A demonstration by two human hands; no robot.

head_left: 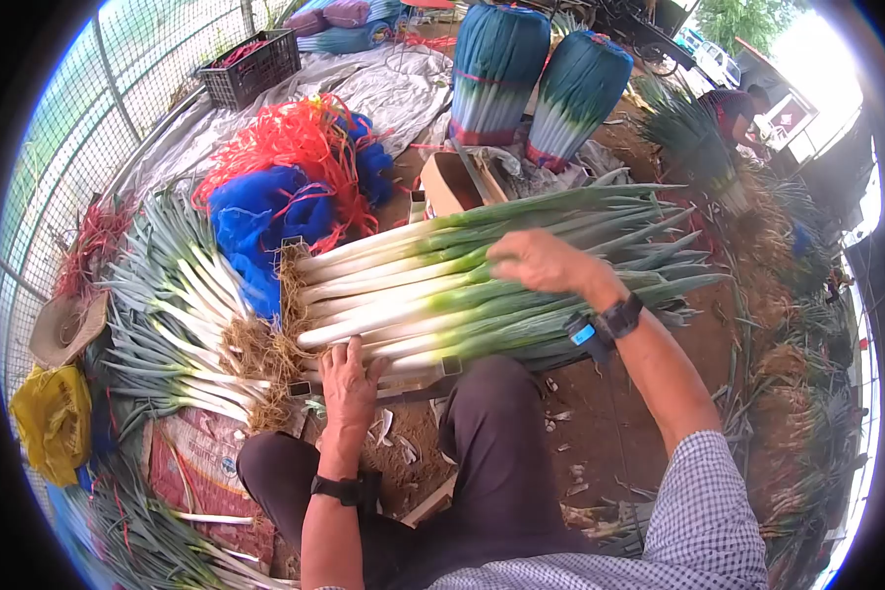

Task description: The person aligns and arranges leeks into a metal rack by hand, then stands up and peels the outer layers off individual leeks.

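Long green onions (393, 290) lie side by side in a low frame, roots to the left and green leaves to the right. My left hand (347, 383) rests on the near white stalks close to the roots, its fingers spread. Over the green part hovers my right hand (541, 264), fingers curled and slightly blurred; whether anything is between them is hidden. More loose onions (191, 324) are piled just left of the roots.
Red ribbons (290, 143) and blue netting (270, 211) lie behind the onions, beside a cardboard box (449, 184). Two wrapped bundles (501, 74) stand farther back. A black crate (250, 71), a straw hat (66, 329) and a yellow bag (54, 423) are left. Another person (730, 113) bends at back right.
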